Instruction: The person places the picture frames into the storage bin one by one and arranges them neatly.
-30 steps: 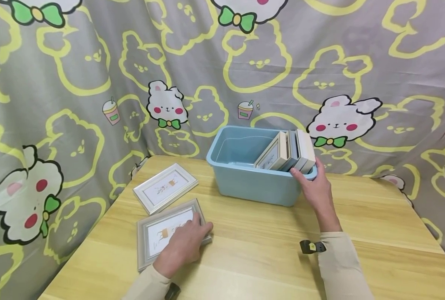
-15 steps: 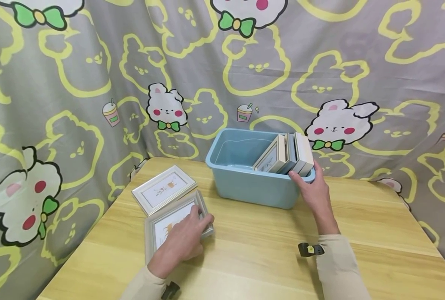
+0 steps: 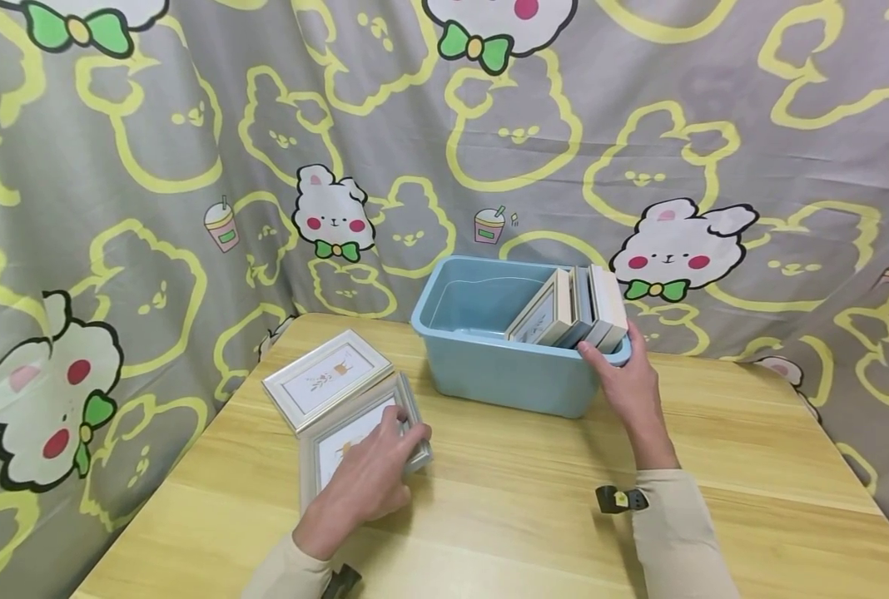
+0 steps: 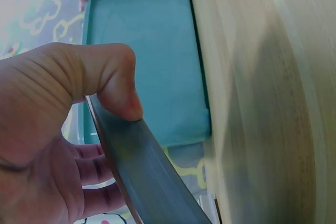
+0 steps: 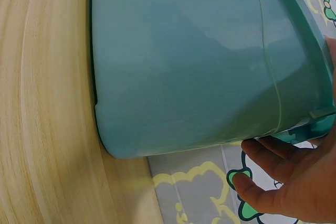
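Observation:
My left hand (image 3: 370, 478) pinches the right side of a grey picture frame (image 3: 345, 434) with a small plant drawing. In the left wrist view the thumb presses the grey frame's edge (image 4: 149, 166), with the fingers on its other side. My right hand (image 3: 630, 387) grips the right end of a blue plastic bin (image 3: 504, 374) at the rim. Several picture frames (image 3: 540, 312) stand leaning together in the bin's right part, beside that hand. A white picture frame (image 3: 328, 380) lies face up just behind the grey one.
The bin stands toward the back of a wooden table (image 3: 519, 516). A patterned grey curtain (image 3: 407, 125) hangs behind and at the left. Dark wrist straps (image 3: 621, 499) sit by the beige sleeves (image 3: 677, 524).
My left hand has shifted the grey frame a little to the right and away from me, tilting its right side up. The right hand stays on the bin.

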Action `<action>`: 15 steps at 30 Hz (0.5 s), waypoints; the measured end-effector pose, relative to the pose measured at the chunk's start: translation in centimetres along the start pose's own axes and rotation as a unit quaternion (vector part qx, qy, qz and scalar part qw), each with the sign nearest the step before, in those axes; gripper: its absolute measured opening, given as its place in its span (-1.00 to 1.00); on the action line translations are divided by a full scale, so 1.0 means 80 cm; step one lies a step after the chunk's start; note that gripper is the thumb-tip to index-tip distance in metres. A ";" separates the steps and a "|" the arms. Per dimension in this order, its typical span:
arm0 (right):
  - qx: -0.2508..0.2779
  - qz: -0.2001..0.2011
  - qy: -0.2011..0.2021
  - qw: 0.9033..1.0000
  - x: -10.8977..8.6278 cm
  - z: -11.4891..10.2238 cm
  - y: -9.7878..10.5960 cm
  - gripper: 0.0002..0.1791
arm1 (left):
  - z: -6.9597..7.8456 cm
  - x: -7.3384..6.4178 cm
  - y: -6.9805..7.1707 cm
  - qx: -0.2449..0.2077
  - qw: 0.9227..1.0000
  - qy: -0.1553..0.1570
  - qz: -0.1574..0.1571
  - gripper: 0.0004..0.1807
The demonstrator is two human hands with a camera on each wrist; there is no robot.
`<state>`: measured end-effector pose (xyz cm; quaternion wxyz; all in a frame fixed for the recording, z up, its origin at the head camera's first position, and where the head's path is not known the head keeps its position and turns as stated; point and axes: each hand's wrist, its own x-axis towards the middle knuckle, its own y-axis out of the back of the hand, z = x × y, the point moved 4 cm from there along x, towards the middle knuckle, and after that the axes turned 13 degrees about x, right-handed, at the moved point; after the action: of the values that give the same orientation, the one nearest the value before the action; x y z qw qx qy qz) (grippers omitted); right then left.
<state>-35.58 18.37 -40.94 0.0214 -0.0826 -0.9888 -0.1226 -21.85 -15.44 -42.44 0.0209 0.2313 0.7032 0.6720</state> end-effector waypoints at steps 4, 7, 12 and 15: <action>-0.003 0.003 -0.001 1.000 0.000 0.000 0.000 0.12 | 0.000 0.000 0.003 -0.007 1.000 0.011 0.000 -0.17; 0.000 0.002 -0.004 1.000 -0.001 0.000 -0.001 0.12 | -0.001 0.000 0.005 -0.009 1.000 0.020 0.004 -0.19; 0.004 -0.001 -0.010 1.000 -0.001 0.000 -0.001 0.12 | -0.003 0.001 0.014 -0.027 0.999 0.027 0.021 -0.20; 0.003 -0.002 -0.008 1.000 -0.001 0.000 -0.001 0.12 | -0.004 0.002 0.019 -0.052 0.998 0.034 0.026 -0.20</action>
<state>-35.55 18.28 -40.92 0.0133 -0.0819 -0.9895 -0.1186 -21.64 -15.74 -40.91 -0.0084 0.2253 0.6612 0.7156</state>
